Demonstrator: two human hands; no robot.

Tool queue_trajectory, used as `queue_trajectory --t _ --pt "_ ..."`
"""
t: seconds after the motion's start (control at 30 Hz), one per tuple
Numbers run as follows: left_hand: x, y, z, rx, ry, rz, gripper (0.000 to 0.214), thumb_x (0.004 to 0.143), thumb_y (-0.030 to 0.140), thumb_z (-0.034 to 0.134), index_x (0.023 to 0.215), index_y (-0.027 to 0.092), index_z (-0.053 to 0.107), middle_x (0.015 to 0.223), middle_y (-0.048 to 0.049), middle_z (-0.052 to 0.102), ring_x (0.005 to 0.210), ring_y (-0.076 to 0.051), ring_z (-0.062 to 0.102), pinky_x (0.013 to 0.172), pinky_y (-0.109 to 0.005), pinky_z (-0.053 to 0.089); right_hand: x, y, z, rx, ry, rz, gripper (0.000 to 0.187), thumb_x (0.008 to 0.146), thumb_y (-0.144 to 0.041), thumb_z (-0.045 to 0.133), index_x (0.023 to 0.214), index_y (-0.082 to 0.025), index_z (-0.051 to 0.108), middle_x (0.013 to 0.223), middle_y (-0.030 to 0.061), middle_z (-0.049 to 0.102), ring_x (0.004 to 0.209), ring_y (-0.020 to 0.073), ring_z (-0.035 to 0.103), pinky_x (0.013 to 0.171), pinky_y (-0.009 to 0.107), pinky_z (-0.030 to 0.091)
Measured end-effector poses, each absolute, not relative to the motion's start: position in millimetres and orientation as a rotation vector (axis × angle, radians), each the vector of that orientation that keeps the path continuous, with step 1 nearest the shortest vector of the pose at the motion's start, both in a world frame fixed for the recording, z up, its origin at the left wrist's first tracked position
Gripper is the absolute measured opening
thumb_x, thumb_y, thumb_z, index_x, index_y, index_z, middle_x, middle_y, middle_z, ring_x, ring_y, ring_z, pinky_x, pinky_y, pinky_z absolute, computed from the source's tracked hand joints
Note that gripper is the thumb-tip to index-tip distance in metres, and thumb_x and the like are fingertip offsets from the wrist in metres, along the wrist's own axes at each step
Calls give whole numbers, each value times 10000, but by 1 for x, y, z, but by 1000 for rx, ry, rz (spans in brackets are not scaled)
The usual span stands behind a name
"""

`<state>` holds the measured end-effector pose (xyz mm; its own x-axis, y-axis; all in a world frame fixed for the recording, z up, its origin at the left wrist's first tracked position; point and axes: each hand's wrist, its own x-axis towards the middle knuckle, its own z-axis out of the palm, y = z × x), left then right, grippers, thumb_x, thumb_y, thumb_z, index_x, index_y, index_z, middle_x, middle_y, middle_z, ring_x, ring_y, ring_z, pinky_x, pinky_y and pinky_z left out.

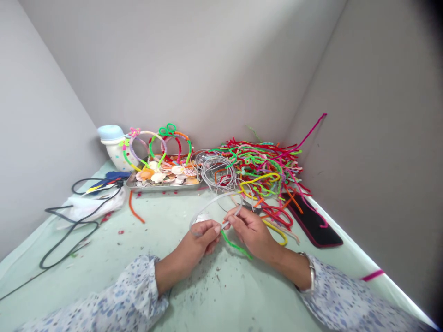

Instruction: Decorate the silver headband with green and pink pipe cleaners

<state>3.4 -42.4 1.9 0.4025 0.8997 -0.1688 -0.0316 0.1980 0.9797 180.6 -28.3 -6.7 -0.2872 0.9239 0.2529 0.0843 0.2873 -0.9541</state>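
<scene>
A thin whitish headband [211,199] arches up between my hands at the middle of the table. My left hand [198,242] is closed in a pinch on the headband near one end. Opposite it, the fingers of my right hand [255,235] are pinched round the band too, almost touching the left fingertips. From between the fingertips a green pipe cleaner [237,248] hangs down to the right; how it is fixed to the band is hidden. Behind the hands lie loose yellow pipe cleaners [279,234] and red pipe cleaners [278,214].
A metal tray [166,187] of shells stands at the back, with decorated headbands [185,143] upright around it. Beside it are coiled plain bands [216,173] and a pipe-cleaner heap [263,161]. A phone [318,226] lies right; a dark cable [74,226] loops left near a white vase [117,150].
</scene>
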Motion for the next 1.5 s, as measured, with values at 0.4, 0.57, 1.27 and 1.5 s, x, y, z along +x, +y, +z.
queue_trajectory --t 0.4,0.57,1.27,1.5 --pt "6 -44 6 1161 941 818 253 855 389 560 735 170 522 544 61 404 481 -82 318 477 -213 243 181 -29 -4 -994 -1616 1115 259 931 -423 496 859 -194 592 748 7 618 555 105 502 452 206 335" --pt "6 -42 6 1104 897 854 136 816 273 580 746 159 551 542 53 449 481 -76 368 486 -206 282 180 -30 -1 -1032 -1591 1091 253 918 -414 516 827 -190 591 678 -14 586 478 86 436 418 203 303" --pt "5 -42 -1 1238 1004 840 102 776 248 548 730 161 574 490 58 446 440 -82 357 457 -211 256 179 -31 -6 -981 -1512 1274 230 901 -401 514 953 -191 592 718 -20 610 428 63 443 416 199 333" --pt "5 -44 6 1308 1014 859 73 762 237 575 744 169 558 553 56 462 490 -92 401 493 -210 309 178 -29 -6 -1006 -1463 1288 235 874 -375 552 973 -177 630 705 -8 645 411 66 471 417 205 364"
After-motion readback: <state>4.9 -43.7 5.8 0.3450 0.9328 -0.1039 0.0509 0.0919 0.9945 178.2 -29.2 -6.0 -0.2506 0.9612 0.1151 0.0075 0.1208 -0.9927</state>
